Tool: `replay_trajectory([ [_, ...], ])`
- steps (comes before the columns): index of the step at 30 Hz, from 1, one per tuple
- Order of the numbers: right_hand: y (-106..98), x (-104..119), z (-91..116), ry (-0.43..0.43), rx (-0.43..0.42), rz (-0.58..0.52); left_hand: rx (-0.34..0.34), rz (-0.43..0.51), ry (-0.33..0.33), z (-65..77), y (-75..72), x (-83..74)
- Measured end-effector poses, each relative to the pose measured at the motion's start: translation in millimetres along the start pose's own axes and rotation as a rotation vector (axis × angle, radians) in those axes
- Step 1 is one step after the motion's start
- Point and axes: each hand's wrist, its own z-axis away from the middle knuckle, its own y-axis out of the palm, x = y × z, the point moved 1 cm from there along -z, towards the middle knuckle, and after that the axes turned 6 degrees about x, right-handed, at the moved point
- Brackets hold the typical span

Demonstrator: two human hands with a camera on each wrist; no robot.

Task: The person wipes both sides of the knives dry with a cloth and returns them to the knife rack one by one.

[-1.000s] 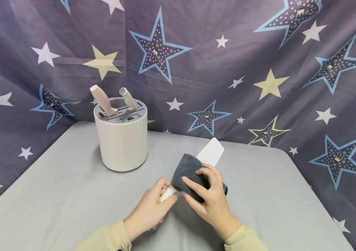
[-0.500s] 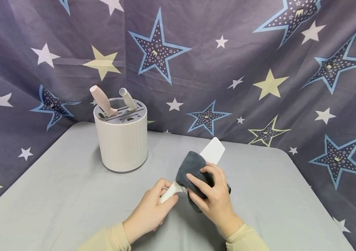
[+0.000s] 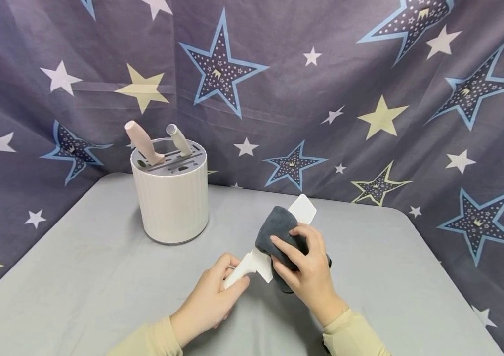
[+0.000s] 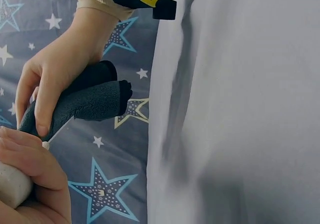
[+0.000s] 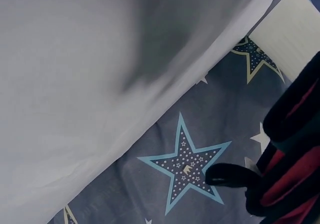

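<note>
My left hand (image 3: 207,296) grips the handle of a white kitchen knife (image 3: 245,268), its broad blade (image 3: 304,209) pointing away and to the right. A dark grey cloth (image 3: 274,230) is folded over the middle of the blade, and my right hand (image 3: 310,267) holds it there with bent fingers. The blade shows bare at both the tip and the handle end. In the left wrist view, the rounded handle end (image 4: 12,186) sticks out of my left fist. The right wrist view has the cloth's black edges and red inner side (image 5: 287,184) near the blade (image 5: 290,32).
At the back left stands a white round knife block (image 3: 172,202) with a grey slotted top. A pink handle (image 3: 143,141) and a cream handle (image 3: 179,140) rise from it. A grey cover (image 3: 78,296) lies over the table, with a starry curtain (image 3: 252,123) behind.
My right hand and the cloth have slid along the blade toward its tip, away from the handle. More blade shows beside the handle. My left hand has stayed nearly still.
</note>
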Motion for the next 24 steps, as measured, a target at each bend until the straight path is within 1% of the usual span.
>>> replay_trajectory([
  [4,-1,-4,-1,0.011,-0.018,-0.005,-0.003,0.005,-0.004,1.1,0.4,0.9],
  [8,-1,-8,-2,0.005,-0.049,-0.009,-0.012,0.005,0.0,1.4,0.9,2.1],
  [11,-2,-12,-3,0.006,-0.055,-0.003,-0.011,0.006,0.002,1.7,1.1,2.9],
  [15,-3,-16,-3,0.024,-0.057,0.001,-0.012,0.005,0.005,1.7,1.3,3.3],
  [24,-6,-25,-2,0.067,-0.077,0.01,-0.032,-0.031,0.002,3.6,0.9,2.9],
])
